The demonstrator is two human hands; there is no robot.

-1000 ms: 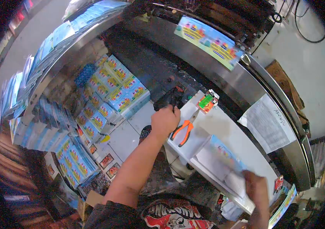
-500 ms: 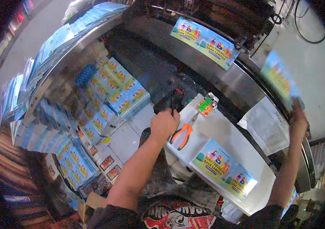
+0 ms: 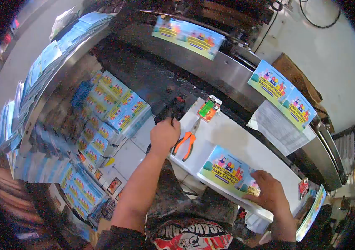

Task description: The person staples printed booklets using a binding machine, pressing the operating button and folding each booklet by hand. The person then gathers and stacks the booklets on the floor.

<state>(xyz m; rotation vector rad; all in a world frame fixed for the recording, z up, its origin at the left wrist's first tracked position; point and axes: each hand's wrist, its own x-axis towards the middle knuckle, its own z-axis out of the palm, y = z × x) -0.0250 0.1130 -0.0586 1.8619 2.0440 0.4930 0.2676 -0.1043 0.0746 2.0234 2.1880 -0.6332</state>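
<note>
My left hand [image 3: 165, 135] is closed round a dark part of the machine, at the left end of the white table [image 3: 248, 146]. My right hand [image 3: 268, 192] rests with fingers apart over the right end of a stack of printed covers [image 3: 223, 168]. Orange-handled pliers [image 3: 187, 143] lie between my two hands. Beyond their tip is a small orange and green box [image 3: 209, 109]. One printed sheet [image 3: 282, 95] lies on the metal rail to the right, and another [image 3: 188, 36] is farther up on the machine.
Bundles of printed covers [image 3: 121, 106] stand on the floor at the left. A long row of sheets [image 3: 46, 58] lines the curved metal ledge. A white paper [image 3: 281, 130] hangs at the right rail. A brown cardboard piece [image 3: 298, 77] lies behind it.
My right hand has come back from the right rail to the stack of covers. A printed sheet now lies on that rail. The camera view has shifted; my left hand keeps its hold.
</note>
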